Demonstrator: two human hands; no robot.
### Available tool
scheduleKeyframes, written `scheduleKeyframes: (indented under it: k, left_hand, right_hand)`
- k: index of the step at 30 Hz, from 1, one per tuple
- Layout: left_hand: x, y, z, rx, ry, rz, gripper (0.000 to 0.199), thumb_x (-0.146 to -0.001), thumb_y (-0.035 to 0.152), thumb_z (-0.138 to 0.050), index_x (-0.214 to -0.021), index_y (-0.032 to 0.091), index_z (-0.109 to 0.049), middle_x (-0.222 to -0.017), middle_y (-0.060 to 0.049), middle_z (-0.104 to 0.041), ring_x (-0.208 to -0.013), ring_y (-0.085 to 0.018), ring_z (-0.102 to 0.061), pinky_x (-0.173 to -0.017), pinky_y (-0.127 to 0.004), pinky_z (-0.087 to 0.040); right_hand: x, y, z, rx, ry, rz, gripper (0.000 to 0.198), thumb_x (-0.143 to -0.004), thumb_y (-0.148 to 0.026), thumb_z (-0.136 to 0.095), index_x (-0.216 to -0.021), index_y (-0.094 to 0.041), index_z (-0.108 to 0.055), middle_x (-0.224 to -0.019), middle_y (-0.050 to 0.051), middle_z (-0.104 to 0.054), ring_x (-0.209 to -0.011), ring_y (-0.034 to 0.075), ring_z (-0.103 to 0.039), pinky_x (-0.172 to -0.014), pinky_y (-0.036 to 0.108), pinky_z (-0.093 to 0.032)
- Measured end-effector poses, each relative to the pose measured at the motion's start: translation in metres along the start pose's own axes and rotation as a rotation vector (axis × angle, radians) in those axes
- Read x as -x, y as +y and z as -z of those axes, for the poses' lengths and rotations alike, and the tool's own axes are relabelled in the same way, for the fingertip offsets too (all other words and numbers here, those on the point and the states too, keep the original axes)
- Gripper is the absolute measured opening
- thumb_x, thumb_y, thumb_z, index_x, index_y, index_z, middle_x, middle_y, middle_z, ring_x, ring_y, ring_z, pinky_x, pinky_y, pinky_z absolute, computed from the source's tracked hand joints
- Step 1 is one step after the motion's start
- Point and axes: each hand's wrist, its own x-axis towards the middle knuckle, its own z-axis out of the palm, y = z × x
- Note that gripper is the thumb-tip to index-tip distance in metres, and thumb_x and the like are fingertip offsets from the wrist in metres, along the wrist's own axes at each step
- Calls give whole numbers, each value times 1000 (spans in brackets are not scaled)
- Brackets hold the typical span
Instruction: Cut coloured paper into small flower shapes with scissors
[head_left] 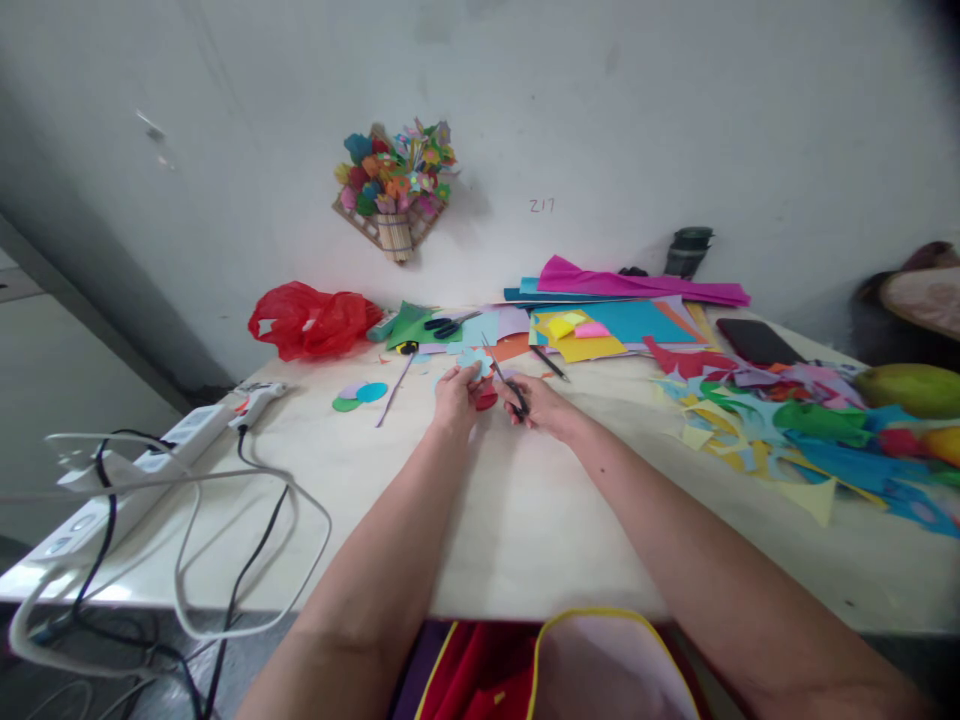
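Observation:
Between the thumb and fingers of my left hand [454, 397] is a light blue paper flower [475, 360] with rounded petals. My right hand [544, 403] grips black-handled scissors [516, 398], their blades parted and pointing up beside the flower. A red paper piece [486, 397] lies on the table between my hands. Left of them are several paper circles [370, 392] in blue, green and purple, and a thin purple paper strip [397, 388]. A black pencil [550, 364] lies just beyond my right hand.
Paper scraps [780, 420] cover the table's right side, near a dark phone [759, 342] and a green mango [911, 389]. Coloured sheets [637, 322] and another pair of scissors [444, 326] lie at the back. A red plastic bag [307, 318], power strip [142, 480] and loose cables [300, 490] occupy the left.

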Motion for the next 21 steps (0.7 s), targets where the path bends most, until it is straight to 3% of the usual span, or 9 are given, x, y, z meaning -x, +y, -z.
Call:
scheduleKeyframes:
  k: [21]
  left_hand:
    - [-1, 5, 5, -35, -77, -8, 18, -65, 7, -75, -79, 13, -65, -74, -5, -70, -64, -15, -69, -66, -26, -53]
  right_hand:
    - [6, -9, 9, 99, -25, -24, 28, -80, -42, -70, -77, -18, -55, -53, -6, -49, -39, 7, -46, -33, 17, -24]
